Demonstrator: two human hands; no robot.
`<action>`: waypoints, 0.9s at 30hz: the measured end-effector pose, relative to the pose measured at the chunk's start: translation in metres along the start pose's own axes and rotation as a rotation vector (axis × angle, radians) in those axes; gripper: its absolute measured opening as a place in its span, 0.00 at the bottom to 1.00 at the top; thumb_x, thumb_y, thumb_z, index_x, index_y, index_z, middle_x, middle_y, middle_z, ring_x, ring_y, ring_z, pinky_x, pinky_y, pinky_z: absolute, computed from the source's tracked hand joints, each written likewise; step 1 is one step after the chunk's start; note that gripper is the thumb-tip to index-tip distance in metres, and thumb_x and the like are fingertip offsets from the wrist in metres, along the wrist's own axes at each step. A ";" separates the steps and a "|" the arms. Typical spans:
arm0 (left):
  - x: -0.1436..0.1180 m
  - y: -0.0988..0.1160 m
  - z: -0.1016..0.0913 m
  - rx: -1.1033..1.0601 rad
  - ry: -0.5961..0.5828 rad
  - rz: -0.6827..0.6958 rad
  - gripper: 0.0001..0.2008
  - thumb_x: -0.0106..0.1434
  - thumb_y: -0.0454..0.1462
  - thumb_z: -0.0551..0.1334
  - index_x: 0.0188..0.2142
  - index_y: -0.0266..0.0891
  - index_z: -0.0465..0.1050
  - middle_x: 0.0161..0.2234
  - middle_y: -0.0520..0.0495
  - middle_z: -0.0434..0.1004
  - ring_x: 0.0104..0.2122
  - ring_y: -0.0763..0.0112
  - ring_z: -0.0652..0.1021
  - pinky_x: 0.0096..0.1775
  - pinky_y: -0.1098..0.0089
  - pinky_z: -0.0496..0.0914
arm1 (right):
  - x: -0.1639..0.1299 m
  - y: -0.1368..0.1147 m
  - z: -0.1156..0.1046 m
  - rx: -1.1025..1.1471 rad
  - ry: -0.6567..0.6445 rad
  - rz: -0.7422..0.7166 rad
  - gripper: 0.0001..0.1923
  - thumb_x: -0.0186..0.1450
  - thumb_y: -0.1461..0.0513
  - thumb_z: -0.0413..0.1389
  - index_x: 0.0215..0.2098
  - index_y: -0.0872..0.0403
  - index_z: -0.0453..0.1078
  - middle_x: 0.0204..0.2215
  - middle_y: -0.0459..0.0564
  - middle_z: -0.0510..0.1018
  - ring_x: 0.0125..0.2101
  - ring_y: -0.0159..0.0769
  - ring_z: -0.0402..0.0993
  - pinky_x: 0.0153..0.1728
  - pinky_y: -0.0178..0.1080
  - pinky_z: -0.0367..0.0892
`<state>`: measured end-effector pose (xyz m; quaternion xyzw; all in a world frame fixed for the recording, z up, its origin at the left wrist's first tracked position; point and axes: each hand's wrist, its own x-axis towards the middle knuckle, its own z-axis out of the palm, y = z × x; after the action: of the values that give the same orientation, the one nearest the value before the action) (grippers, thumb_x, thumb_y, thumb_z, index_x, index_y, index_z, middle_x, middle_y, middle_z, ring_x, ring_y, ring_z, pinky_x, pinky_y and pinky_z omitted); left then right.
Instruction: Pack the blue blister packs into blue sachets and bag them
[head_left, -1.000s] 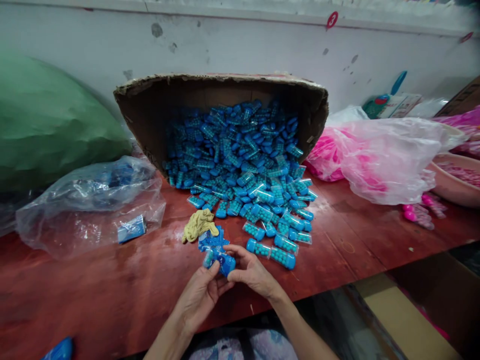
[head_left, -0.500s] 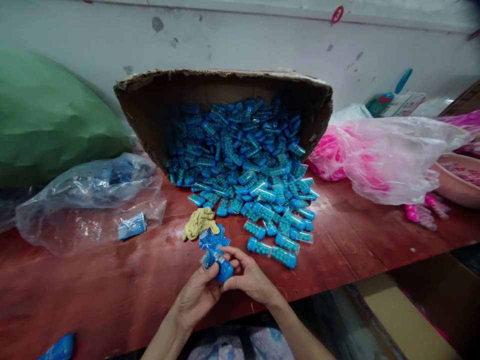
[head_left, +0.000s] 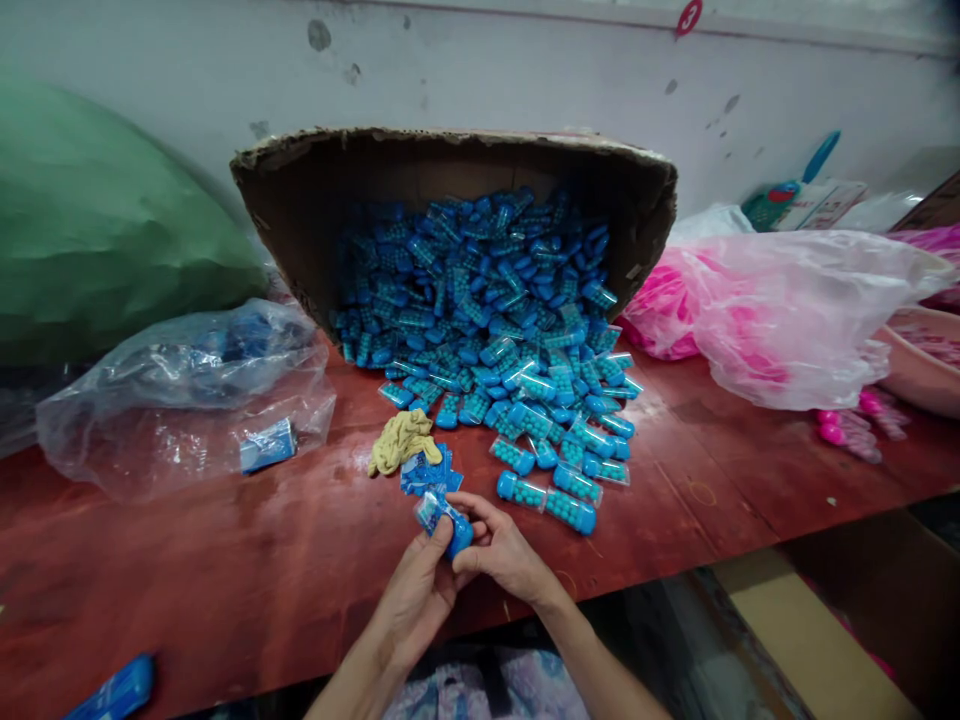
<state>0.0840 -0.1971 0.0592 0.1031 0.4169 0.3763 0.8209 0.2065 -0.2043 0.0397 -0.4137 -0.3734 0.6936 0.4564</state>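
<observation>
Across the upper middle of the frame a tipped cardboard box spills blue tubes onto the red desk. Low in the centre, our two hands have drawn closer together than a second ago, so we judge the small bag is being worked over the tube. Our left hand and right hand both pinch one blue tube, its clear bag poking out above the fingertips, just below the stack of flat bags.
</observation>
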 end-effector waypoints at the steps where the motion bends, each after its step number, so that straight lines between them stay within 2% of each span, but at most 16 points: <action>1: -0.001 0.001 0.000 -0.002 -0.008 -0.006 0.07 0.55 0.35 0.61 0.34 0.33 0.73 0.30 0.44 0.79 0.31 0.69 0.78 0.35 0.70 0.73 | 0.000 -0.001 -0.002 0.004 -0.012 0.000 0.32 0.44 0.70 0.60 0.48 0.47 0.65 0.32 0.39 0.71 0.25 0.25 0.65 0.28 0.30 0.64; 3: -0.002 0.002 -0.001 -0.002 -0.012 -0.013 0.07 0.55 0.33 0.61 0.35 0.34 0.73 0.32 0.43 0.79 0.33 0.67 0.78 0.37 0.68 0.73 | 0.001 -0.005 -0.004 0.005 -0.056 0.004 0.31 0.45 0.70 0.60 0.47 0.48 0.66 0.31 0.39 0.71 0.26 0.25 0.66 0.30 0.30 0.64; 6: -0.002 0.002 0.000 0.005 0.048 0.024 0.07 0.54 0.32 0.62 0.34 0.34 0.73 0.28 0.45 0.79 0.29 0.69 0.78 0.32 0.71 0.73 | 0.003 -0.006 -0.001 0.003 -0.094 0.011 0.31 0.45 0.69 0.61 0.47 0.47 0.66 0.31 0.40 0.71 0.27 0.27 0.66 0.32 0.32 0.65; 9: 0.000 0.001 0.003 -0.004 0.098 0.071 0.07 0.53 0.34 0.64 0.32 0.32 0.74 0.25 0.46 0.78 0.24 0.73 0.77 0.26 0.76 0.72 | 0.003 -0.002 0.006 -0.041 -0.001 -0.034 0.32 0.44 0.70 0.61 0.48 0.47 0.66 0.33 0.40 0.70 0.29 0.29 0.66 0.34 0.33 0.65; 12: 0.001 0.001 0.007 -0.004 0.124 0.069 0.09 0.54 0.37 0.63 0.31 0.31 0.74 0.24 0.45 0.78 0.21 0.74 0.76 0.25 0.76 0.71 | 0.002 0.001 0.009 -0.084 0.089 -0.066 0.32 0.44 0.70 0.61 0.47 0.47 0.66 0.33 0.40 0.70 0.29 0.29 0.66 0.37 0.34 0.64; 14: 0.000 0.004 0.007 0.009 0.106 0.044 0.09 0.55 0.37 0.61 0.33 0.31 0.74 0.25 0.44 0.78 0.23 0.72 0.77 0.27 0.74 0.73 | 0.002 0.000 0.006 -0.075 0.082 -0.057 0.32 0.44 0.70 0.61 0.47 0.47 0.66 0.34 0.40 0.69 0.29 0.28 0.66 0.37 0.34 0.64; 17: -0.001 0.007 0.004 0.018 0.020 -0.001 0.09 0.57 0.34 0.60 0.36 0.32 0.73 0.28 0.44 0.79 0.29 0.68 0.78 0.32 0.70 0.73 | 0.003 -0.004 0.001 -0.034 -0.009 -0.009 0.32 0.45 0.69 0.61 0.48 0.47 0.65 0.32 0.40 0.70 0.28 0.29 0.67 0.34 0.34 0.66; 19: -0.001 0.006 0.002 0.006 0.015 -0.004 0.08 0.57 0.33 0.59 0.36 0.32 0.73 0.28 0.44 0.79 0.29 0.69 0.79 0.32 0.71 0.73 | 0.003 -0.006 0.000 -0.041 -0.033 -0.005 0.31 0.44 0.68 0.61 0.47 0.48 0.66 0.32 0.40 0.71 0.29 0.30 0.68 0.34 0.35 0.67; 23: 0.001 -0.001 0.003 -0.050 0.105 0.044 0.09 0.60 0.34 0.56 0.34 0.31 0.73 0.27 0.44 0.79 0.27 0.71 0.78 0.31 0.74 0.73 | 0.004 -0.004 0.007 -0.148 0.115 -0.078 0.29 0.45 0.68 0.61 0.45 0.49 0.67 0.34 0.42 0.71 0.33 0.33 0.68 0.38 0.35 0.66; 25: 0.001 -0.004 0.005 -0.070 0.108 0.046 0.10 0.60 0.35 0.55 0.34 0.31 0.73 0.29 0.42 0.79 0.28 0.71 0.79 0.32 0.73 0.73 | 0.004 -0.003 0.008 -0.203 0.179 -0.111 0.28 0.44 0.68 0.62 0.45 0.49 0.68 0.35 0.42 0.71 0.34 0.33 0.68 0.39 0.35 0.65; 27: 0.001 -0.005 0.006 -0.075 0.082 0.035 0.10 0.61 0.35 0.55 0.35 0.31 0.73 0.30 0.41 0.79 0.30 0.70 0.79 0.34 0.72 0.73 | 0.003 -0.003 0.005 -0.225 0.154 -0.109 0.30 0.44 0.68 0.62 0.46 0.48 0.67 0.35 0.42 0.70 0.33 0.32 0.68 0.38 0.34 0.65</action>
<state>0.0913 -0.1993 0.0600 0.0638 0.4340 0.4100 0.7997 0.2019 -0.2013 0.0437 -0.4933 -0.4346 0.5879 0.4713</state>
